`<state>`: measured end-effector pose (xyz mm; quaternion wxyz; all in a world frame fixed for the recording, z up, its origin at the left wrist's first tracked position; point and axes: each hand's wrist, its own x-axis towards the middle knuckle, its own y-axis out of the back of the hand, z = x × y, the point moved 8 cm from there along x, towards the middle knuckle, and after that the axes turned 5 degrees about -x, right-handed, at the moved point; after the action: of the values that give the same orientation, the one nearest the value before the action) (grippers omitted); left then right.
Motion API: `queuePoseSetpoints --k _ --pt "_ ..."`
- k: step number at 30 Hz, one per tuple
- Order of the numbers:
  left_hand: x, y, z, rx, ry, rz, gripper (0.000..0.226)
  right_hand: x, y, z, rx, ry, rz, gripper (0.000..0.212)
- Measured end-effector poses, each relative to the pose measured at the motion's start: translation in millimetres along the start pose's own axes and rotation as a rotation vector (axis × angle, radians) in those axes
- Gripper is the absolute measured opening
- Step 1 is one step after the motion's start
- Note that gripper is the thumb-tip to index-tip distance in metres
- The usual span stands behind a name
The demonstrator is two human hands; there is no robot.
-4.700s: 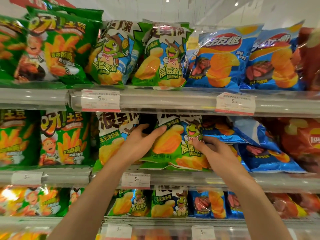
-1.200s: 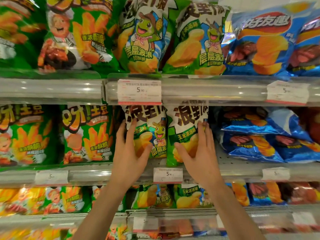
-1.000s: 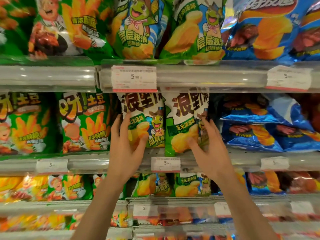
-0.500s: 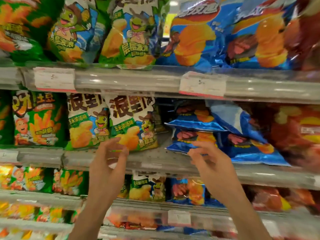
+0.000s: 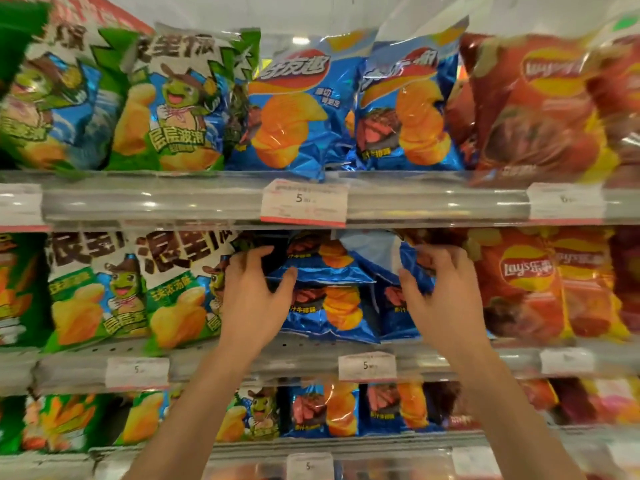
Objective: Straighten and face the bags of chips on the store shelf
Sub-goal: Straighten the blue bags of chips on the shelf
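Clear plastic rails are fronting the store shelf [image 5: 207,367], which is carrying rows of chip bags. Two green-and-white foil bags [image 5: 138,292] are standing upright on the middle tier, left of the slumped blue foil bags [image 5: 332,306]. Red foil bags [image 5: 526,289] are standing to the right. The left hand [image 5: 254,299] is gripping the upper blue bag's left edge, fingers curled. The right hand [image 5: 443,299] is pinching the right blue bag's top, fingers bent.
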<state>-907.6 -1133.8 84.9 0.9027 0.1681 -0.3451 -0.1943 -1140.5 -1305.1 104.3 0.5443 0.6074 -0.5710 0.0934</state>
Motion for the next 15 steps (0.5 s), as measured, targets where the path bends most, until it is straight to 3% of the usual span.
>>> queuePoseSetpoints --k 3,6,15 --pt "14.2 -12.8 -13.4 0.001 0.121 -0.076 0.060 18.7 -17.7 3.6 -0.057 0.043 -0.110 0.059" --pt "24.1 -24.2 -21.4 0.016 0.197 -0.166 0.069 25.3 -33.7 6.2 -0.028 0.036 -0.188 0.057" --pt "18.4 -17.4 -20.5 -0.203 0.181 -0.154 0.052 35.4 -26.1 7.8 -0.101 -0.083 0.011 0.034"
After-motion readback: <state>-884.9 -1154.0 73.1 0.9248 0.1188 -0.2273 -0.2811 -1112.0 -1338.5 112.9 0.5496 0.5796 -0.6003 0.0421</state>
